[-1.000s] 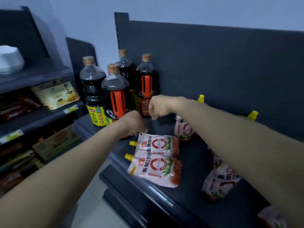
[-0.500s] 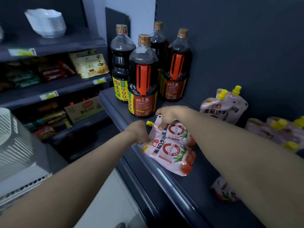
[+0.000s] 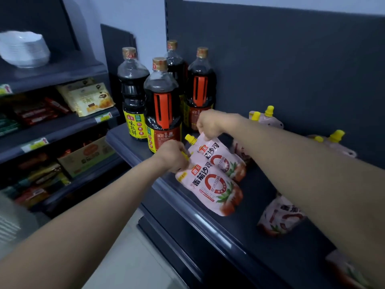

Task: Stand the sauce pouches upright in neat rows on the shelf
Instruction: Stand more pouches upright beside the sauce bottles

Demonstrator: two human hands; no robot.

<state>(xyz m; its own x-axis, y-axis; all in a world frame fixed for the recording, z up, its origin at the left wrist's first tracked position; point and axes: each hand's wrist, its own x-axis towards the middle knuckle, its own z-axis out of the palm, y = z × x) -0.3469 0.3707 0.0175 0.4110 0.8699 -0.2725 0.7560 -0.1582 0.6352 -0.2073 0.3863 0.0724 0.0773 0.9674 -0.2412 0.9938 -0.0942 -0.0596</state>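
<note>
Right hand [image 3: 208,125] pinches the top seam of the rear pouch [image 3: 218,157] beside its yellow spout, lifting that end while the bottom rests on the shelf [image 3: 208,217]. Left hand [image 3: 173,156] is clenched on the spout end of the front pouch [image 3: 210,190], which lies nearly flat along the shelf's front edge, its printed face up. Both pouches touch and overlap, just beside the soy sauce bottles [image 3: 162,105] at the shelf's left end.

To do this step well, I would judge that each pouch should be raised by its top until the gusseted bottom sits square on the shelf, then pressed down lightly so the base spreads and carries the weight. They are soft and will probably slump if let go while tilted. Separating the two before standing them would help, since the overlap may drag one over with the other.

Other pouches [image 3: 265,119] already stand against the back panel toward the right, and one more [image 3: 279,215] leans near the front edge under the right forearm. Lining the new ones up with the standing ones, labels forward, seems the tidy choice.
</note>
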